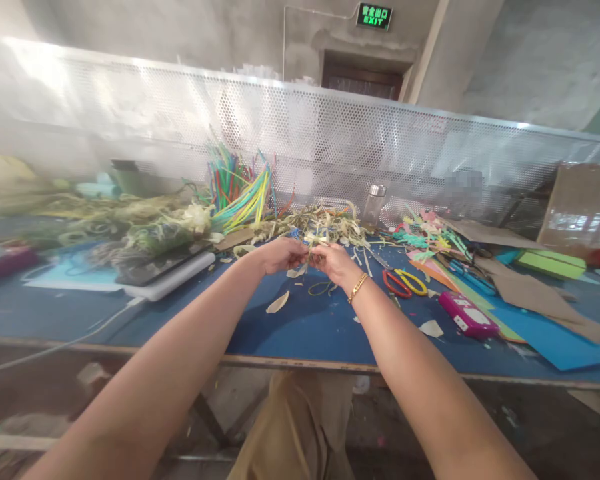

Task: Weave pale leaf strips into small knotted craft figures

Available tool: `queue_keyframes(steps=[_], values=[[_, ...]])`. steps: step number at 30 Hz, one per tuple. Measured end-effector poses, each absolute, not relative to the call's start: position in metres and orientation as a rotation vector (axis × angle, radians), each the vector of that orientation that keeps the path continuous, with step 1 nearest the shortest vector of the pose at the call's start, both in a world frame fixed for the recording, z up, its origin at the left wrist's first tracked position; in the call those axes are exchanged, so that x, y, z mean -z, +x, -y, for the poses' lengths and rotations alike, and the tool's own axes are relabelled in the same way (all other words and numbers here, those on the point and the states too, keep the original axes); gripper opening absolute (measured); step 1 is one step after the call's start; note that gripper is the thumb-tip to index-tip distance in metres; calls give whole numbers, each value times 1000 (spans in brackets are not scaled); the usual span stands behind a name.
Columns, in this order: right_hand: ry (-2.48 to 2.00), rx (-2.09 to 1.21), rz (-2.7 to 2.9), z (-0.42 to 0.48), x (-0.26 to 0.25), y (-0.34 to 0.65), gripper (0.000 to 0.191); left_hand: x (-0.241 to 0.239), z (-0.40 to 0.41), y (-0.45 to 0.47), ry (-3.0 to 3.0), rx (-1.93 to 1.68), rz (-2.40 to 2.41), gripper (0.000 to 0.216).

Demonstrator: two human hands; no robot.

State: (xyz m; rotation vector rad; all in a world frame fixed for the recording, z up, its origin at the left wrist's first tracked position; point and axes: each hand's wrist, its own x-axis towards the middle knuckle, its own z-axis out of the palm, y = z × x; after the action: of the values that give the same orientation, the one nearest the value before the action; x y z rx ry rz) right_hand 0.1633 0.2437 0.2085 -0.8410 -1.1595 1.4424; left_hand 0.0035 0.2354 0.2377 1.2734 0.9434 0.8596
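My left hand (285, 255) and my right hand (334, 262) meet over the middle of the blue table, arms stretched forward. Fingers of both are closed in a pinch on a small bundle of pale, straw-coloured fibre strips (314, 241), probably dried husk; the fingers hide much of it. A gold chain bracelet (358, 287) circles my right wrist. Just behind the hands lies a heap of dry strips (330, 223). Below them a loose husk-like flake (279, 303) rests on the table. Scissors with red and yellow handles (405, 283) lie right of my right hand.
Colourful pipe cleaners (240, 190) stand at the back, before a perforated metal screen (180, 113). To the left are tangled fibres (150, 233) and a white power bank (173, 277) with a cable. On the right, a glass bottle (373, 207), a magenta box (468, 314) and coloured paper (555, 337).
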Motion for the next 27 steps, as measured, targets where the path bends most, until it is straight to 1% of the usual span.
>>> queue_keyframes(steps=[6, 12, 19, 27], values=[[-798, -1513, 1140, -244, -209, 164, 14, -238, -235, 3, 1228, -855, -896, 13], [-786, -1517, 1114, -242, -211, 164, 14, -237, -235, 4, 1166, -855, -888, 12], [-884, -1349, 1113, -243, -210, 162, 19, -237, -239, 3, 1266, -934, -1045, 20], [-996, -1187, 1176, -240, -210, 160, 26, -231, -242, 4, 1444, -961, -1133, 15]])
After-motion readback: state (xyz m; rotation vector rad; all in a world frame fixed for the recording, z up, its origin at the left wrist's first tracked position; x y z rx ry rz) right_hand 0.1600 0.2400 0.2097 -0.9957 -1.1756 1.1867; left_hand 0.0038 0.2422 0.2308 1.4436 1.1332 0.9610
